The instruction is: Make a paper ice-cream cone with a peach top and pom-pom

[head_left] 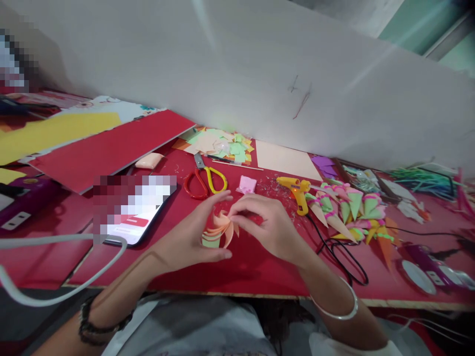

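A small orange paper flower with curled, layered petals and a pale green part is held above the red table. My right hand pinches its top edge between thumb and fingertips. My left hand is cupped around the other side, thumb and fingers spread apart, with the flower in the gap; whether the palm touches it is unclear. Beyond my hands lie scissors with one red and one yellow handle, and a small pink packet. A yellow glue gun rests to the right.
A lit phone lies left, near a white cable. Paper cones are heaped right, beside a black cord. Paper squares, a cream sheet and a red board line the back, below a pale wall.
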Demonstrator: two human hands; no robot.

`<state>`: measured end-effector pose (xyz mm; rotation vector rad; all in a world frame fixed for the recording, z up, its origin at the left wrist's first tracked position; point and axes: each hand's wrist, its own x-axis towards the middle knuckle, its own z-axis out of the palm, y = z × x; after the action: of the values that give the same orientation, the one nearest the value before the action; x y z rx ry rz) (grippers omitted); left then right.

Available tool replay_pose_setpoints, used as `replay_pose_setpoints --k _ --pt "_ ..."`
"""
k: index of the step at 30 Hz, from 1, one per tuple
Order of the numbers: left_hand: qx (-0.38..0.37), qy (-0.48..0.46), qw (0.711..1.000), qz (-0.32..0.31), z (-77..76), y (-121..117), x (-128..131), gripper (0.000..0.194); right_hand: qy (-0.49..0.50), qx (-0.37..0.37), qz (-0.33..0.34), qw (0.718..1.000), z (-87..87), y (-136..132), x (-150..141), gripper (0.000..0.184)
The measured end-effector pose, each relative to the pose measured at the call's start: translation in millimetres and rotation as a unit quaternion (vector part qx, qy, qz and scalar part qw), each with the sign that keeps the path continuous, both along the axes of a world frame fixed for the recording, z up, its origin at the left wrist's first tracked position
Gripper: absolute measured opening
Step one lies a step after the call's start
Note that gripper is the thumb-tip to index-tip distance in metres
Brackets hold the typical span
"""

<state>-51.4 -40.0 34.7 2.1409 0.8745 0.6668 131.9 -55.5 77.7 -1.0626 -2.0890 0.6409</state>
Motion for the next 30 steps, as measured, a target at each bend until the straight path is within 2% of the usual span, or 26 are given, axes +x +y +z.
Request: replay_pose_setpoints --k 4,9,12,18,23,30 --pt "-0.022 -0.032 0.999 -0.024 0.3 -7.1 8.4 0.075 0.016 -0.017 0.034 0.999 2.7 -1.1 -1.3 0.01" --pt "-0.043 -0.061 0.997 -0.007 -7.1 -12.2 12.2 0.045 0.013 -0.036 0.053 0.998 3.6 -1.0 -1.5 0.01" --pt "-0.061 -0.059 0.996 0.0 -10.8 -13.4 12.7 0.035 0.018 -0.039 0.064 0.997 3.8 -1.3 -2.4 0.01" --pt "-0.078 -0.063 0.995 0.008 -11.3 -13.6 13.2 0.033 0.043 -0.054 0.065 0.996 2.1 -2.1 -2.6 0.007" --pt "-0.032 -0.098 0.993 0.05 -10.0 -12.4 12.8 0.042 0.108 -0.07 0.019 0.991 -6.3 -6.4 -3.0 0.016" --pt "0.06 -0.147 0.979 0.13 -14.4 -13.8 11.9 0.048 0.108 -0.088 0.012 0.99 -21.7 -17.0 -5.6 0.024"
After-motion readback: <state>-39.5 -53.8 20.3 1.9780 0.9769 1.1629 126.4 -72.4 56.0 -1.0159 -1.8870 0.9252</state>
